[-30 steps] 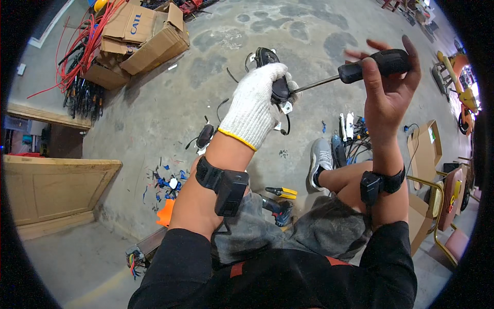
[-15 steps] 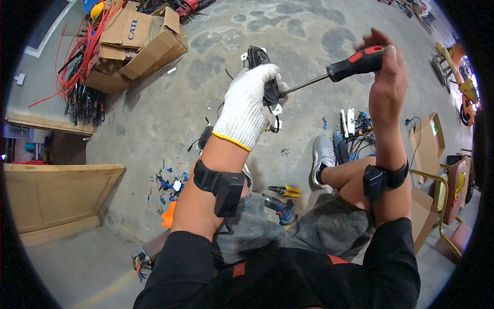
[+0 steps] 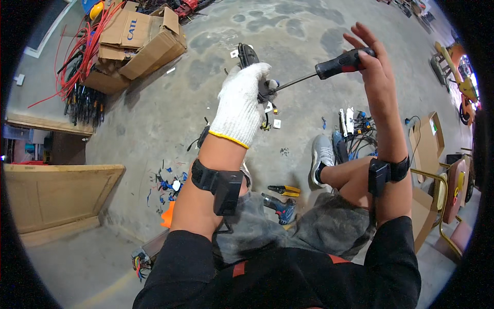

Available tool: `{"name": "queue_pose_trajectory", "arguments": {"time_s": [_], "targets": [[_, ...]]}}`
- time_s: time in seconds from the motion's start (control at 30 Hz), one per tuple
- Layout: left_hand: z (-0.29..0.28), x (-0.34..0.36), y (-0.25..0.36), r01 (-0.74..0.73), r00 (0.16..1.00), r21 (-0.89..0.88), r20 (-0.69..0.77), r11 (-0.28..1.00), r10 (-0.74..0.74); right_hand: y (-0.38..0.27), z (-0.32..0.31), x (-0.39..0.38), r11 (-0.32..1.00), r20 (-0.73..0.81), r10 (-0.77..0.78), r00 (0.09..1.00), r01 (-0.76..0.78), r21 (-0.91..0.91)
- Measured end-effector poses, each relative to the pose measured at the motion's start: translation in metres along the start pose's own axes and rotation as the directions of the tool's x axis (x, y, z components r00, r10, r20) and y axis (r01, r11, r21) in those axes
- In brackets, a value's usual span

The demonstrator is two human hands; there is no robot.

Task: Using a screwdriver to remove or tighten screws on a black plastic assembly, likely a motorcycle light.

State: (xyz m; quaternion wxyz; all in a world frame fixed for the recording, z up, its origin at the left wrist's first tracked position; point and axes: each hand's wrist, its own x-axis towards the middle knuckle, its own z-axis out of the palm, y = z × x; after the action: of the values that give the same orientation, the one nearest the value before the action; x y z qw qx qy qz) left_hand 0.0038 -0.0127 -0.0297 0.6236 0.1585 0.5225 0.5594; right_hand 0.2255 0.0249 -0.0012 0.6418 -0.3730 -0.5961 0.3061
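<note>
My left hand (image 3: 237, 100), in a white knit glove with a yellow cuff edge, is closed around a dark, elongated black part (image 3: 248, 55). Short wires and small tags hang below that part, but the glove covers much of it. My bare right hand (image 3: 380, 74) grips the end of a black and red screwdriver (image 3: 337, 67) between thumb and fingers, with other fingers stretched upward. The screwdriver's shaft slants down to the left, and its tip meets the black part beside my gloved fingers. Whether a screw sits at the tip is too small to tell.
Yellow-handled pliers (image 3: 284, 190) and a cordless drill (image 3: 280, 208) lie on the floor between my legs. Blue scraps (image 3: 167, 185) are scattered left, cables (image 3: 360, 141) right. An open cardboard box (image 3: 139, 44) with red wires (image 3: 67, 67) stands far left; a chair (image 3: 447, 206) is at right.
Both hands have shifted slightly left with the part and screwdriver. The screwdriver handle has turned, its red patch now lower, and my right fingers have spread upward.
</note>
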Motion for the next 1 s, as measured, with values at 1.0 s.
{"name": "queue_pose_trajectory", "arguments": {"time_s": [1.0], "targets": [[-0.005, 0.001, 0.004, -0.100, 0.993, 0.033, -0.058, 0.994, 0.102, -0.019, 0.010, -0.009, 0.995, 0.094, 0.063, 0.994, -0.070, 0.066]]}}
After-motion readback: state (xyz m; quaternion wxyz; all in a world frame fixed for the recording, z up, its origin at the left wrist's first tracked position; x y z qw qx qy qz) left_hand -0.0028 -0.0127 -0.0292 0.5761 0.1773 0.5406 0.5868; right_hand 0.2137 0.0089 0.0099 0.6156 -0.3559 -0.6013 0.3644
